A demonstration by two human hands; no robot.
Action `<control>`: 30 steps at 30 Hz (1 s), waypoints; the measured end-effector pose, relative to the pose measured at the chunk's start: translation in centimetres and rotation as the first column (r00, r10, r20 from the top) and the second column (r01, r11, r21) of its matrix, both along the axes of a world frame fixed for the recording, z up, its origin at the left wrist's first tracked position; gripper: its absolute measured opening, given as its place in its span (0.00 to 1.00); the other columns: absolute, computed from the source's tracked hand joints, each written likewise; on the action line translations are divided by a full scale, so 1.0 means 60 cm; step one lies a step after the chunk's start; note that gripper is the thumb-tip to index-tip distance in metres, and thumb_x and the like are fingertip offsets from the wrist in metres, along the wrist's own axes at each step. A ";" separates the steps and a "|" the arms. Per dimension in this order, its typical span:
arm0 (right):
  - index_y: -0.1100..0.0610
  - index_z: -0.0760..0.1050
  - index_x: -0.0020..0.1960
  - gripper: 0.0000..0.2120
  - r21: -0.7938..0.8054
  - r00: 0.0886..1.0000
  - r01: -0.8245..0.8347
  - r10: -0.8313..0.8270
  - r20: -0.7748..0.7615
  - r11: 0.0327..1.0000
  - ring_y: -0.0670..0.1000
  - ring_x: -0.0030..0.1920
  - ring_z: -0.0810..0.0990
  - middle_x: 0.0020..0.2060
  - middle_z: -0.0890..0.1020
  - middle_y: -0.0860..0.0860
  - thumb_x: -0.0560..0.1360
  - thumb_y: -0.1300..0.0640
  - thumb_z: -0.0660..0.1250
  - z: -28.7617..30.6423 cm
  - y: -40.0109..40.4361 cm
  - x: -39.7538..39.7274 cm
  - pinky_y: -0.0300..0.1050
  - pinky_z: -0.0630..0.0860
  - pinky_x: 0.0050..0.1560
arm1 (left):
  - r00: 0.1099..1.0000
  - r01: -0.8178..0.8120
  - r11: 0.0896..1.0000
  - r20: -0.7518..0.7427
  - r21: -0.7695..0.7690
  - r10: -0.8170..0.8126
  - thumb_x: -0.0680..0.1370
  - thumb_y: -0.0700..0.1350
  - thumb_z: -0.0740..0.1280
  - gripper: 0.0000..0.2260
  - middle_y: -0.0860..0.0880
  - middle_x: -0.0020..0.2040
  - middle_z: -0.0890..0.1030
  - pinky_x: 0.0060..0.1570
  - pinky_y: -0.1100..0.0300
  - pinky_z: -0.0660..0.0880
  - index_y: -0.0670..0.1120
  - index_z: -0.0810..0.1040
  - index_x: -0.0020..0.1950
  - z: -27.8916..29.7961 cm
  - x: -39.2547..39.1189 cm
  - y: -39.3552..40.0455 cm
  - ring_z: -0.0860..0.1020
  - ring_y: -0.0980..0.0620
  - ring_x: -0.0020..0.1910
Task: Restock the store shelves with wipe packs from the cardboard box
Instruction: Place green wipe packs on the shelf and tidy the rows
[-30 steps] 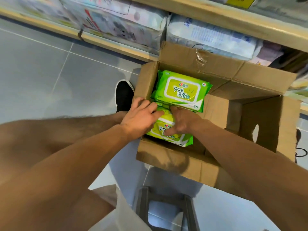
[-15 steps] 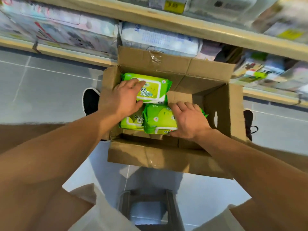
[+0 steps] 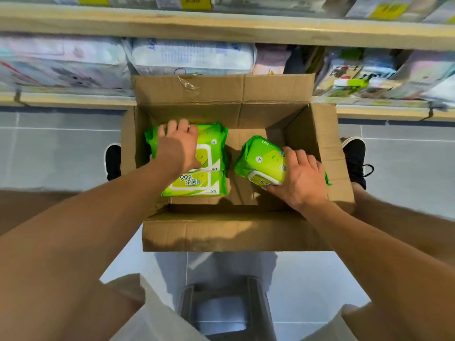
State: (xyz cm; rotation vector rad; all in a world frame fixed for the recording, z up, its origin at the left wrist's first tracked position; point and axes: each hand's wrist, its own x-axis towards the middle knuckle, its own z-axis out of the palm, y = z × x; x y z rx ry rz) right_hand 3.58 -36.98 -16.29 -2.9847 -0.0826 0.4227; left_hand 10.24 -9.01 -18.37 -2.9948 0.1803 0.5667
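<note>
Wipe packs, green, three visible, all inside the open cardboard box point(image 3: 221, 237) on the grey tiled floor.

Nearest: a grey stool point(image 3: 224, 308) between the person's knees, then the box's near flap.

Right pack point(image 3: 261, 161): tilted on edge in the box's right half, "80" printed at its upper corner, white lid label partly covered. Right hand point(image 3: 301, 180) lies over its right side, fingers spread, thumb pressed at the lid edge; gripping it.

Left stack: front pack point(image 3: 197, 187) reads "999", Chinese characters and "80". Rear pack point(image 3: 211, 146) sits on it, also marked "80". Left hand point(image 3: 179, 141) reaches across the rear pack, fingers curled over its far edge; gripping it.

Black shoes, one either side of the box: left point(image 3: 113, 161), right point(image 3: 355, 161).

Farthest: wooden shelves point(image 3: 221, 28) with blurred white packaged goods and yellow price tags point(image 3: 195, 1), the writing too blurred to read.
</note>
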 end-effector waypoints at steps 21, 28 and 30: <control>0.55 0.62 0.72 0.47 0.108 0.992 0.123 -0.126 0.026 0.987 0.60 0.59 0.71 0.59 0.73 0.56 0.62 0.36 0.75 0.017 0.014 0.020 0.56 0.67 0.59 | 0.986 0.046 0.999 -0.159 -0.022 -0.049 0.58 0.61 0.77 0.52 0.45 0.67 0.70 0.63 0.40 0.64 0.52 0.53 0.74 0.005 -0.020 0.004 0.66 0.40 0.66; 0.55 0.61 0.71 0.45 0.169 0.982 0.175 -0.185 0.043 0.970 0.60 0.61 0.71 0.60 0.72 0.56 0.62 0.38 0.76 0.072 0.012 0.014 0.58 0.68 0.60 | 0.918 -0.386 0.873 -0.224 -0.300 0.329 0.51 0.66 0.77 0.49 0.46 0.58 0.77 0.55 0.49 0.74 0.49 0.65 0.66 0.062 -0.037 0.018 0.75 0.42 0.57; 0.55 0.61 0.71 0.45 0.186 0.977 0.194 -0.207 0.052 0.963 0.60 0.61 0.71 0.61 0.72 0.56 0.62 0.38 0.76 0.096 0.014 0.014 0.57 0.69 0.60 | 0.882 -0.471 0.782 -0.250 -0.409 0.400 0.50 0.65 0.77 0.45 0.48 0.54 0.79 0.52 0.52 0.75 0.48 0.68 0.61 0.091 -0.043 0.029 0.77 0.44 0.53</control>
